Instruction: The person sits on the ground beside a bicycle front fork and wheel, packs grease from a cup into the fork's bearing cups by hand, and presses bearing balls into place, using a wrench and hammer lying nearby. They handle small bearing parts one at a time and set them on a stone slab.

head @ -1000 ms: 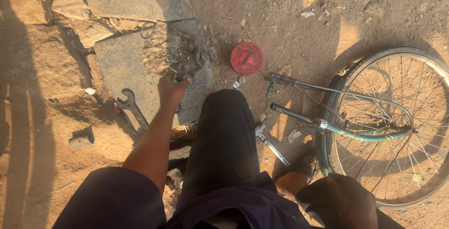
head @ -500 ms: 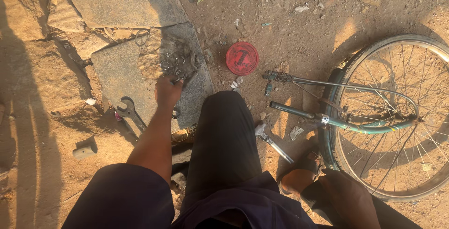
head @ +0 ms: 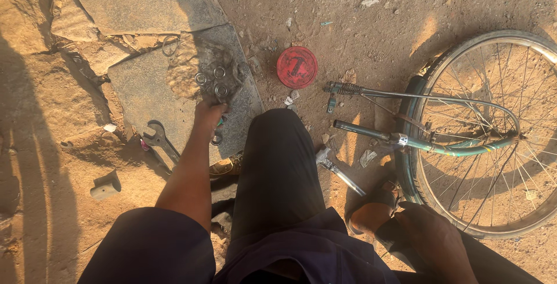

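Near the frame's center left, the left hand (head: pixel 210 111) reaches onto a flat stone slab (head: pixel 145 89), its fingers curled over small metal rings (head: pixel 212 81); whether they grip one cannot be told. A wrench (head: pixel 159 139) lies just left of the forearm. The right hand (head: pixel 432 239), lower right, rests loosely closed and empty beside the bicycle wheel (head: pixel 487 133). A red lid (head: pixel 296 67) lies on the dirt.

Small metal rings (head: pixel 213 81) crowded the slab (head: pixel 145 89) just ahead of the left hand (head: pixel 209 110); a wrench (head: pixel 161 140) lay to its left. Bare dirt stayed open around the red lid (head: pixel 296 67). The bike wheel (head: pixel 484 133) and frame (head: pixel 406 140) blocked the right side.
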The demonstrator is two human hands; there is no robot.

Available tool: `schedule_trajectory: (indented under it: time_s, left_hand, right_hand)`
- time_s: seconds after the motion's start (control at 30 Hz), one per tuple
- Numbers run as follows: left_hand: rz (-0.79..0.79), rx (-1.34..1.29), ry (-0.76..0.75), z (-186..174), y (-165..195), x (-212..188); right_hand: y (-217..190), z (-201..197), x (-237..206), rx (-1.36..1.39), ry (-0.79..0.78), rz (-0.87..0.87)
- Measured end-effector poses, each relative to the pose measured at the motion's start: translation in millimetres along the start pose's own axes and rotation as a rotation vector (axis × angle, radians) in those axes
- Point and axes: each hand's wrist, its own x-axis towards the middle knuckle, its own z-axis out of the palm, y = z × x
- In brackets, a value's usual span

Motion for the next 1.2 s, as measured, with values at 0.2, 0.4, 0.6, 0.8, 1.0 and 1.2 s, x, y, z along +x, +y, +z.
schedule_trajectory:
  time_s: [0.2,0.4,0.6,0.8,1.0,1.2]
  left_hand:
    - [-0.104,-0.187,0.146,-10,-7,-7]
    - [-0.233,-0.178,0.267,-31,4,-4]
    - [0.187,0.157,0.359,-40,3,20]
    - [0.498,0.645,0.529,-39,9,14]
    - [0.693,0.621,0.462,21,48,-16]
    - [0.662,0.529,0.149,152,77,-4]
  right_hand:
    - [1,2,-1,-0.019,0.009,-0.009]
    - [1,3,-3,-0.012,-0.011,-0.028]
    - [6,8,-2,0.013,0.021,-0.049]
    - [14,12,-3,0.043,0.04,-0.061]
    - [-3,3,-9,0.068,0.042,-0.06]
    - [-32,-20,-14,0.041,0.017,0.035]
